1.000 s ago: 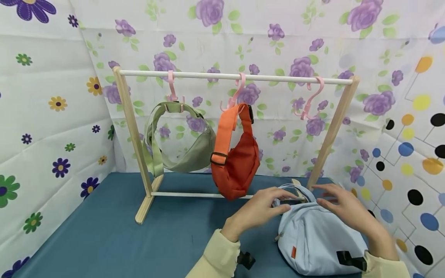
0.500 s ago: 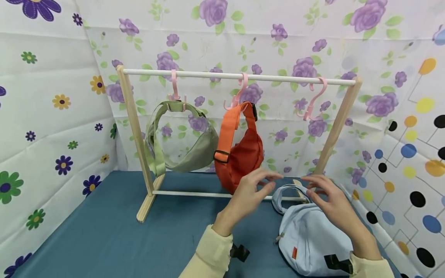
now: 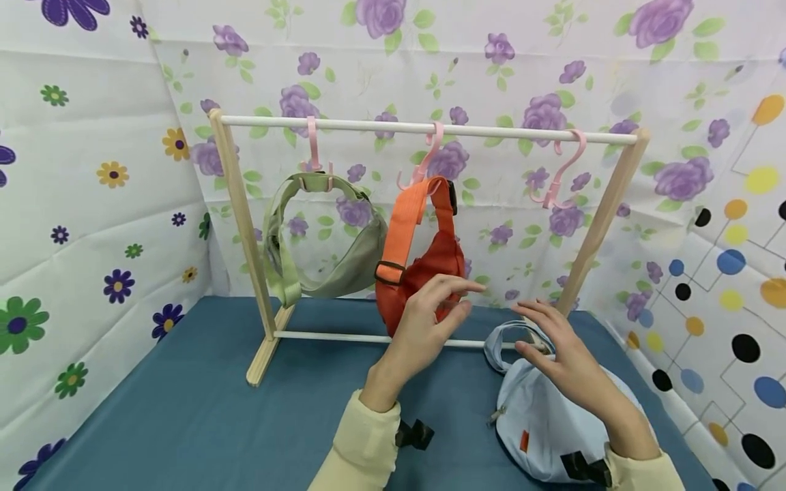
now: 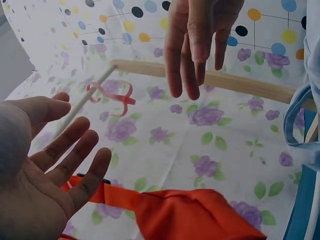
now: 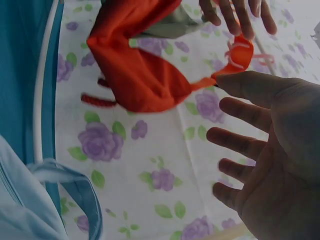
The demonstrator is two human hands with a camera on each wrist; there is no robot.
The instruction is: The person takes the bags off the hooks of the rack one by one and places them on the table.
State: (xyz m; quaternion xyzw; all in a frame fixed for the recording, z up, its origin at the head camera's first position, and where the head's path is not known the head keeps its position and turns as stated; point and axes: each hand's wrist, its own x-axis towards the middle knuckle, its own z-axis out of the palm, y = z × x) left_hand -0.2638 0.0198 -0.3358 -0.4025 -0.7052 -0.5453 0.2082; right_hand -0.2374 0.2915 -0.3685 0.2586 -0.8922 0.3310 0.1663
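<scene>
My left hand (image 3: 424,317) is raised before the red-orange waist bag (image 3: 424,269) and overlaps its lower part in the head view. Its fingers are relaxed and apart, as the left wrist view shows, and hold nothing. To the right, my right hand (image 3: 568,358) hovers over the light blue bag (image 3: 543,416), fingers spread in the right wrist view (image 5: 280,155) and nothing in them. The blue bag lies on the table with its looped handle (image 3: 500,341) up. From pink hooks on the rack hang the red-orange bag and a sage green waist bag (image 3: 359,259).
The wooden rack has a white top bar (image 3: 381,126) and a low white crossbar (image 3: 344,336). A third pink hook (image 3: 559,174) hangs at the right with nothing on it. Behind stands a flowered cloth wall (image 3: 368,68); the table cover (image 3: 215,409) is blue.
Both hands have risen and shifted left, away from the blue bag's handle. The bag's handle loop, earlier between the hands, stands on its own. The hanging bags stay on their hooks.
</scene>
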